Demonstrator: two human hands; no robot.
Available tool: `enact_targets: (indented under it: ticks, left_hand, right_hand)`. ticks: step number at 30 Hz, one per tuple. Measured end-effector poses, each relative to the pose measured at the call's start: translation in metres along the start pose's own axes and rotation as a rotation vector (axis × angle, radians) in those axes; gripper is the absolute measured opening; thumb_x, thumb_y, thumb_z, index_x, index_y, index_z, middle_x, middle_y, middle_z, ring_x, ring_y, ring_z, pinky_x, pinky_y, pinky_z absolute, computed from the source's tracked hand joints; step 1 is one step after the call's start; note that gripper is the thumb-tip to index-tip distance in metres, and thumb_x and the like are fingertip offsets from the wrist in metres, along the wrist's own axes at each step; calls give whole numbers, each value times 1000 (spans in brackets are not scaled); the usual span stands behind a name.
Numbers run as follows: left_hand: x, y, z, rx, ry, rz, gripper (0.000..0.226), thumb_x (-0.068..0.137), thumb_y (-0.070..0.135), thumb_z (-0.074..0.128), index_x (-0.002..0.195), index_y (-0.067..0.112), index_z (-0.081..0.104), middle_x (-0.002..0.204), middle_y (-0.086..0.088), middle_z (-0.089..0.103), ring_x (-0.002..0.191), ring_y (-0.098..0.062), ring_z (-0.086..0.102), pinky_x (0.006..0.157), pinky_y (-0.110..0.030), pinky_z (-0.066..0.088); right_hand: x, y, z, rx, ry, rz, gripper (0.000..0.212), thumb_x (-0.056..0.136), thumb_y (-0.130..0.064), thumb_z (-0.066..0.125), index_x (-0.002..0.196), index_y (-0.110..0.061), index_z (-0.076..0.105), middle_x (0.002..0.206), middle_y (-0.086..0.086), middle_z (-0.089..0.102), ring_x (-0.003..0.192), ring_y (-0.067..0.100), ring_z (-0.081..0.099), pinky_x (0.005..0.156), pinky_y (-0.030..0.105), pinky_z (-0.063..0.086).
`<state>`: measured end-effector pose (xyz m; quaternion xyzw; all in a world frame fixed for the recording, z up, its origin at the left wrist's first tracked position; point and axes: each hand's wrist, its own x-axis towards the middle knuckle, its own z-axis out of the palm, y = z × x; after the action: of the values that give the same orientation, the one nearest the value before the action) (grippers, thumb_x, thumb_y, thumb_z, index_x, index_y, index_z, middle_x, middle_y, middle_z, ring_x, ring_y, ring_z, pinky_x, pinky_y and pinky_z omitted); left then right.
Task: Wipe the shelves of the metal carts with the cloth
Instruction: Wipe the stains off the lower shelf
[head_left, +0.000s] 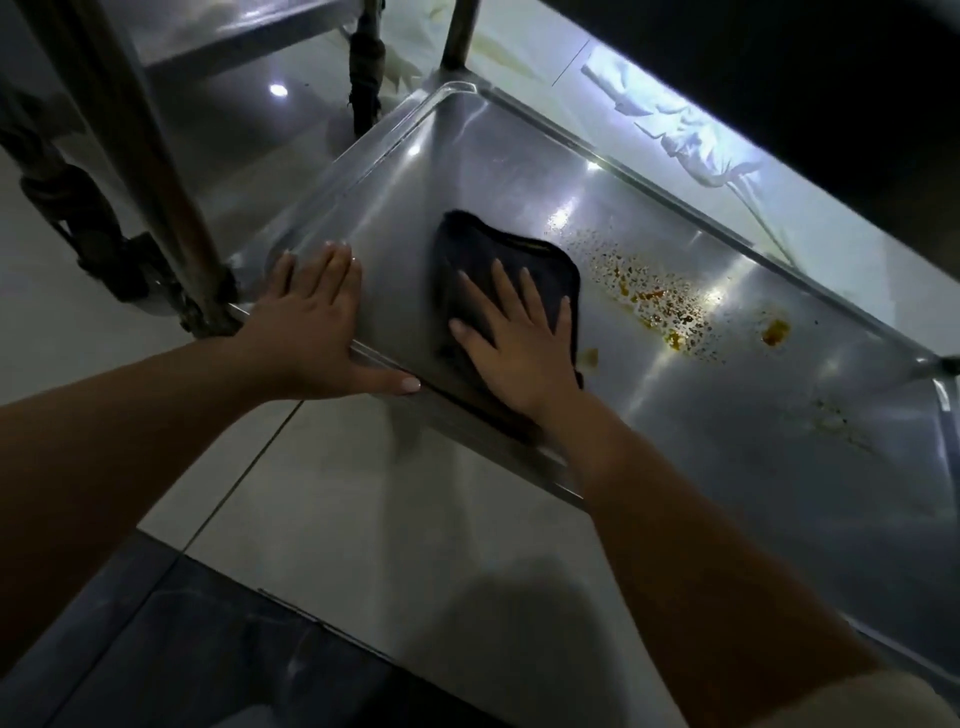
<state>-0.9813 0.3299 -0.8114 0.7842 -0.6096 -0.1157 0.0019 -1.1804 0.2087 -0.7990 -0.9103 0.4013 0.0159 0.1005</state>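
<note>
Presently, at far left, 1 cart leg (156, 171) rises from the near-left corner of the metal shelf (519, 171), with a dark caster (98, 244) just beside it on the tiled floor (374, 519). Next along, the left hand (317, 332) lies palm down on the shelf's near-left corner: the 4 fingers are straight and close together on the metal, and the thumb is stretched out along the near rim. It grips nothing. Just to its right, apart from it, the dark cloth (498, 244) lies flat on the shelf, its near edge hanging over the rim. The right hand (514, 343) presses on the cloth from above, palm down, fingers straight and spread; whether the thumb touches cloth cannot be told. Right of the cloth, close to its edge, a patch of orange-brown spots (654, 301) marks the shelf, with 1 larger orange blot (775, 331) further right and fainter smears (836, 423) near the right end. Beyond the far rim, a pale crumpled cloth (670, 130) lies on the floor in bright light. An upper shelf of a second cart (223, 31) shows at top left.
</note>
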Motion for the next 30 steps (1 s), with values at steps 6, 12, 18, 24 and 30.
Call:
enact_targets:
  ticks: [6,12,18,24,30]
  left_hand:
    - [-4,2,4,0,30,3,146,45,105,4,151,4,-6,161,-13,-9,147,-22,-13,119,-46,-6]
    - [-2,3,-4,25,4,-9,149,40,104,-2,151,4,-3,161,-14,-4,148,-25,-8,119,-47,-2]
    - [-14,16,-10,85,-17,113,110,63,86,-1,153,24,-1,161,-14,1,148,-28,-3,118,-53,4]
    - [-20,29,-16,102,-57,222,77,88,67,18,153,28,9,160,-11,8,148,-26,6,118,-45,10]
    - [-15,75,-10,73,-78,210,76,94,59,25,151,10,16,161,-10,7,148,-22,9,119,-41,13]
  right_hand:
    - [-82,38,5,-136,-34,120,61,87,-67,5,144,-51,-9,161,-9,-11,146,14,-18,115,54,-12]
    - [-8,-22,8,-8,-39,55,56,94,-62,22,146,-53,3,161,-9,-11,146,19,-18,107,59,-20]
    - [3,-19,9,-20,-4,-57,57,94,-62,22,147,-51,5,161,-9,-4,147,18,-12,109,59,-16]
    - [-78,78,1,-85,23,109,54,94,-64,20,145,-55,2,161,-12,-3,147,15,-9,114,57,-9]
    - [-172,175,-7,-65,-4,386,57,91,-68,12,144,-55,-3,161,-12,-7,147,14,-12,114,55,-9]
